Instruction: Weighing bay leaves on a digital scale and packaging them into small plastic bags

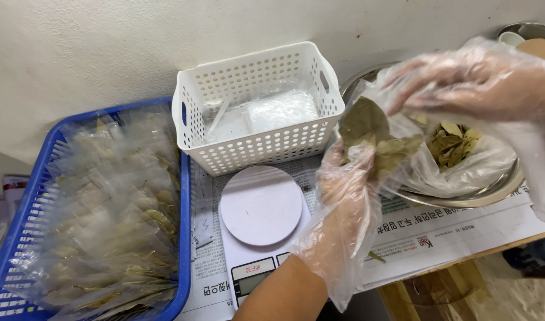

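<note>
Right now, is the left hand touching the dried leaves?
Touching. The head view shows the gloved left hand gripping a bunch of dried leaves in its fingers.

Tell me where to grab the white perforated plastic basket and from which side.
Take the white perforated plastic basket by the oval handle slots cut into its two short end walls, one hand from each end. Its top is open and holds clear bags, and the blue crate crowds one end, so lifting straight up probably suits best.
</note>
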